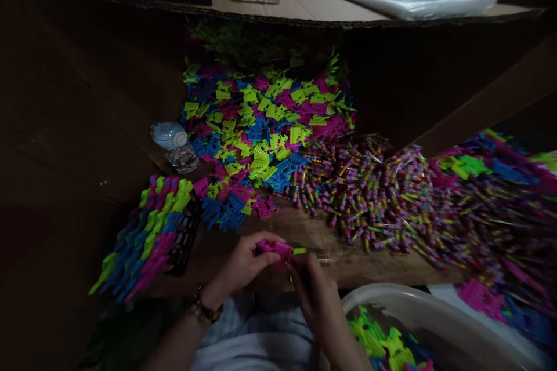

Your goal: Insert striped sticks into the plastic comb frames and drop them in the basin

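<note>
My left hand (246,264) pinches a small magenta plastic piece (275,249) just above the table's front edge. My right hand (314,290) meets it from the right, fingers closed on the same piece, where a thin yellow-green stick (299,251) pokes out. A big heap of green, blue and magenta comb-like plastic pieces (261,122) lies beyond the hands. To its right spreads a pile of small striped candy sticks (374,197). A bracelet sits on my left wrist.
A black tray stacked with coloured pieces (152,232) stands at the left. A small clear bottle (176,145) lies by the heap. A translucent tub (418,319) holding finished pieces sits at lower right. A cardboard shelf (313,8) carries a power strip and plastic sheets.
</note>
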`<action>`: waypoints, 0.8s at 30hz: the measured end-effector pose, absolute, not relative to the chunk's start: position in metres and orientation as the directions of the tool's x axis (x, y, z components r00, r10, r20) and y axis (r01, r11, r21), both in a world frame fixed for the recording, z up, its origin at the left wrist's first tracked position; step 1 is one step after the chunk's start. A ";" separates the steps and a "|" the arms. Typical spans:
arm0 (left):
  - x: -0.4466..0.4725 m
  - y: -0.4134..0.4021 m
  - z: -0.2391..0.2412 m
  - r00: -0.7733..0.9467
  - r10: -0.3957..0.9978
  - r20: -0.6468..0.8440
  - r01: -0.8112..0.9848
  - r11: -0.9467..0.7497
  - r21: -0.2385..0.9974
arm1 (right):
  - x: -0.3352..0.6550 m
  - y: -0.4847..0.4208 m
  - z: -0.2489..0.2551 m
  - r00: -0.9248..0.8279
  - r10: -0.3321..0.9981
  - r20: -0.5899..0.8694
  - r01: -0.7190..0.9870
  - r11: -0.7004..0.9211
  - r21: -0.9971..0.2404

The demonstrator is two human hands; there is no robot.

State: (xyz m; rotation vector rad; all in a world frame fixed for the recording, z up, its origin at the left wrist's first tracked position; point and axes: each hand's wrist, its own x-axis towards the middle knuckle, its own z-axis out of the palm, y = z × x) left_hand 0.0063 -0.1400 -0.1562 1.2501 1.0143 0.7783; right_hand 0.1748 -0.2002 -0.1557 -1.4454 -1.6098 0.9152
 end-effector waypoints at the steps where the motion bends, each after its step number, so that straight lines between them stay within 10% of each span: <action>1: 0.006 -0.142 -0.158 0.379 0.905 -0.194 0.048 0.190 0.981 | 0.176 -0.199 -0.155 -0.063 0.997 0.044 0.393 0.066 -0.917; 8: -0.005 -0.132 -0.165 0.424 0.890 -0.168 0.245 0.066 0.967 | 0.192 -0.185 -0.158 -0.219 0.975 -0.047 0.391 0.044 -0.919; 14: 0.012 -0.083 -0.174 0.485 0.860 0.158 0.732 -0.499 0.465 | 0.225 -0.149 -0.172 -0.147 0.989 0.006 0.951 0.143 -0.275; 24: 0.010 -0.069 -0.178 0.483 0.847 0.223 0.765 -0.532 0.362 | 0.235 -0.094 -0.190 0.026 0.998 0.057 0.988 -0.017 -0.152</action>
